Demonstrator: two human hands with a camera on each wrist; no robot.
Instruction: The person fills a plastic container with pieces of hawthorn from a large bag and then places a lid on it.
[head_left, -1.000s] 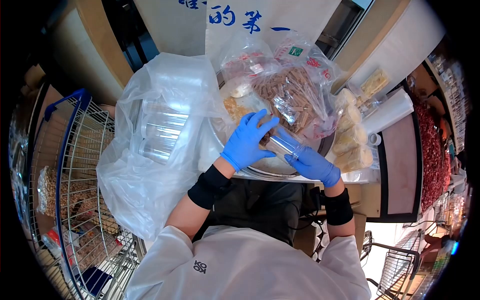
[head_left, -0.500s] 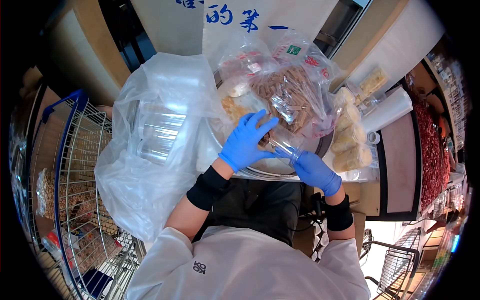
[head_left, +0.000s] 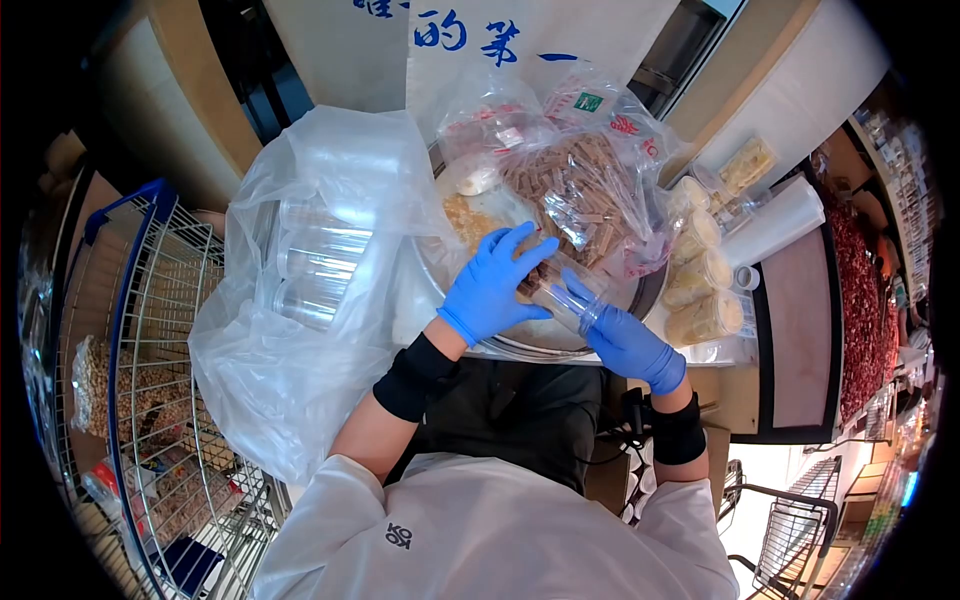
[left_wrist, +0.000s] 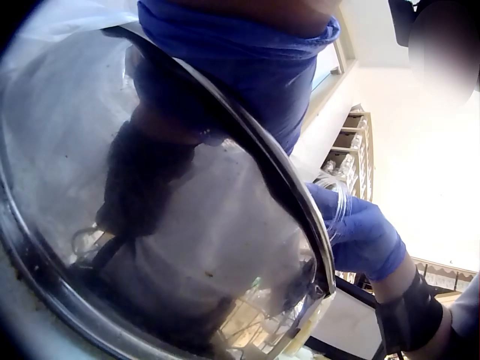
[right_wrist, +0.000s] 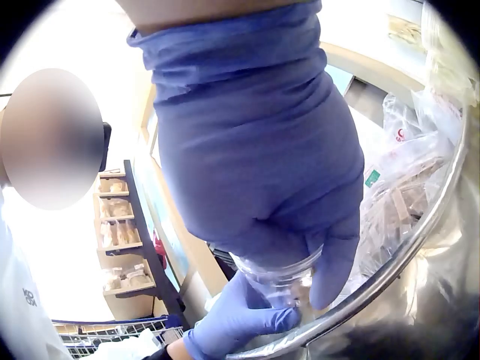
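Observation:
My gloved left hand (head_left: 492,290) holds a clear plastic jar (head_left: 572,305) by its far end, fingers spread over one side and thumb along the other. Brown sticks show inside that end. The jar lies tilted over the near rim of a metal basin (head_left: 520,348). At its ridged rim is my gloved right hand (head_left: 630,342), thumb outside and fingers reaching over the mouth; the right wrist view shows the rim crossing its fingers. Behind the jar, a heap of brown sticks (head_left: 575,185) lies in an opened clear bag. The basin wall (left_wrist: 225,202) fills much of the left wrist view.
On the left, a large translucent bag (head_left: 280,390) holds several clear jars (head_left: 325,260). Filled jars with pale contents (head_left: 700,270) line the basin's right side, by a plastic roll (head_left: 775,220). A shopping cart (head_left: 160,330) stands far left.
Around the jar's mouth, my right hand's fingers have drawn back and then extended along the jar again. The left hand stays nearly still on the jar's far end.

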